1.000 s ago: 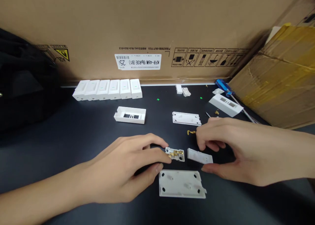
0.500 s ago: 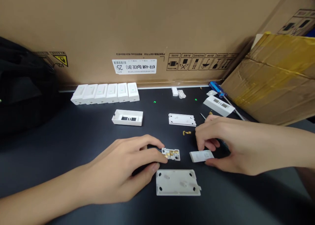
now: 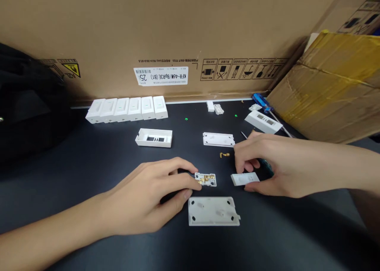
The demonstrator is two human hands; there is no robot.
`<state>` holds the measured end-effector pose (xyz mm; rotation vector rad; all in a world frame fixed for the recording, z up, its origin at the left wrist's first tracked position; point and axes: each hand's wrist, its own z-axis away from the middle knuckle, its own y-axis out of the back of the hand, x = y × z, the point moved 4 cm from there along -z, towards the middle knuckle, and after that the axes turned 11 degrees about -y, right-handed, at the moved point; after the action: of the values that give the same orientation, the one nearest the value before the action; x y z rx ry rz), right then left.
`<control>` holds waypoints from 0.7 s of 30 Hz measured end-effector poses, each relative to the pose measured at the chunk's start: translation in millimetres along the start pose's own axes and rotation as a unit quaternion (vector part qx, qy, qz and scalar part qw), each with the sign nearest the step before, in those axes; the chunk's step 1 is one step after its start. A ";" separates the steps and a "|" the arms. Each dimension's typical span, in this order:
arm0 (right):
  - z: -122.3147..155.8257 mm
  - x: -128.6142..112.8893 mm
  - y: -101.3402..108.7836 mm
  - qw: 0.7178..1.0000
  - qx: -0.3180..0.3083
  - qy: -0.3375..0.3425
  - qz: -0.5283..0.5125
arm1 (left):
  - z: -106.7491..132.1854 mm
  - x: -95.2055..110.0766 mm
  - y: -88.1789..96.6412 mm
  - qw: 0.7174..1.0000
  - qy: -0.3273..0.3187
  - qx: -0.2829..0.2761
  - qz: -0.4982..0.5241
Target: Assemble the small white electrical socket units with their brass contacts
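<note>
Hands half-closed: left hand (image 3: 148, 196) pinches brass-contact switch base (image 3: 205, 179), right hand (image 3: 267, 164) cups white cover (image 3: 245, 179), now lying flatter

Smooth white plastic switch casing (image 3: 213, 211), shiny brass contact (image 3: 204, 179), matt black benchtop (image 3: 103, 160), rough brown cardboard carton (image 3: 89, 25)

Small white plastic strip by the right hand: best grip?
Probably pinch its two long edges, coming from the right and above, where the right hand is. The white plastic strip seems to lie flat on the dark bench top, and its long sides offer the most edge.
</note>
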<state>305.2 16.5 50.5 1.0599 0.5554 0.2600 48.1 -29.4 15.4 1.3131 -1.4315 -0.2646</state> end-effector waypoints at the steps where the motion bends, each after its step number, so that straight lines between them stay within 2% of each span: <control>1: -0.1 0.7 -0.8 1.000 -0.002 0.003 -0.001 | 0.4 0.0 -0.2 1.000 0.000 0.000 -0.002; 6: 2.0 3.1 -0.4 0.999 0.028 0.014 0.004 | 2.2 0.4 -0.5 1.000 0.004 -0.002 -0.005; 13: 3.5 10.1 15.4 0.998 0.060 -0.007 -0.019 | 3.9 1.1 -0.9 1.000 0.001 -0.001 -0.021; 15: -0.4 19.6 25.2 0.991 0.135 -0.017 -0.006 | 3.5 1.1 -0.9 1.000 0.000 0.001 -0.024; 18: -10.9 37.1 37.4 0.956 0.286 -0.043 0.052 | 2.2 0.4 -1.3 1.000 0.003 -0.002 -0.021; 19: -16.8 42.1 38.2 0.947 0.310 -0.052 0.070 | 1.8 0.1 -1.3 1.000 0.004 -0.003 -0.020; 21: -31.7 49.5 36.2 0.942 0.316 -0.067 0.094 | 1.4 -0.5 -1.5 1.000 0.008 -0.004 -0.021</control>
<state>331.2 80.3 55.5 1.7475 0.4204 0.1753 47.7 -30.2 13.4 1.3367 -1.3890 -0.2859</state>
